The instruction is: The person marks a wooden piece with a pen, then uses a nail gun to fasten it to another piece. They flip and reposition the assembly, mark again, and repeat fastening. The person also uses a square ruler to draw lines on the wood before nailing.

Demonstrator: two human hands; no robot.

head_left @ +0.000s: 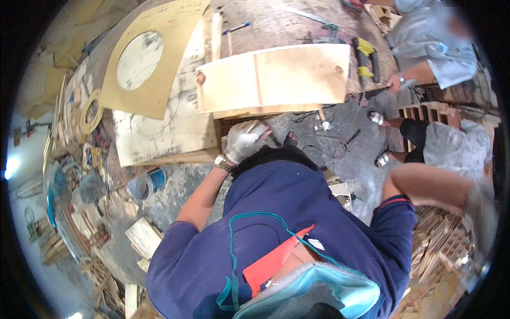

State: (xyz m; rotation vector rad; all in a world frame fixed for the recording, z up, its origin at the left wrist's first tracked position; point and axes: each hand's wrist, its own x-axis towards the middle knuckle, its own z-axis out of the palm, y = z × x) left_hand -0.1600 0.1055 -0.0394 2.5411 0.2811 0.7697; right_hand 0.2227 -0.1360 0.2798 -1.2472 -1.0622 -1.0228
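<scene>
While a pale plywood board (273, 80) lies across the near edge of the counter (297, 24), the gloved left hand (244, 141) is held just below that edge, its fingers (260, 130) curled shut on nothing that can be made out. The right hand (481, 212) is blurred at the right rim; its grip cannot be told. A yellow power tool (365, 58) rests beside the board.

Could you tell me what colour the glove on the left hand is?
Off-white, on the left hand, head view.
</scene>
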